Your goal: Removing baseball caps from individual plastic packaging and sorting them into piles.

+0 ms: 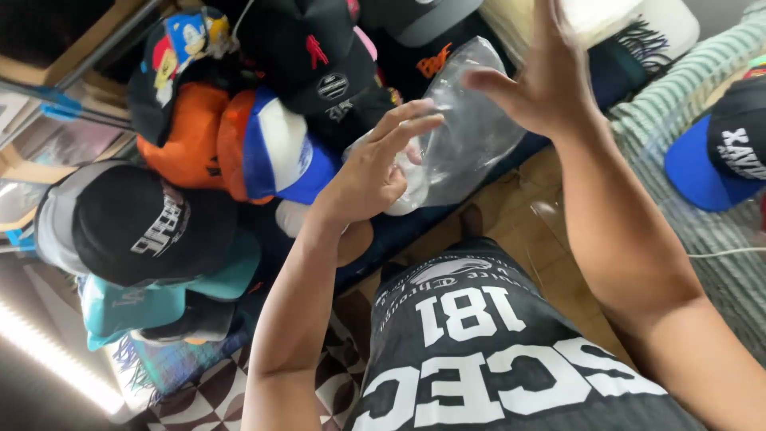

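Clear plastic bag between hands: left apparently gripping edge, right open.

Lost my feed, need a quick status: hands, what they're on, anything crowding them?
Left hand gripping clear plastic bag. Right hand open, fingers spread at the bag's top. Piled caps close at left.
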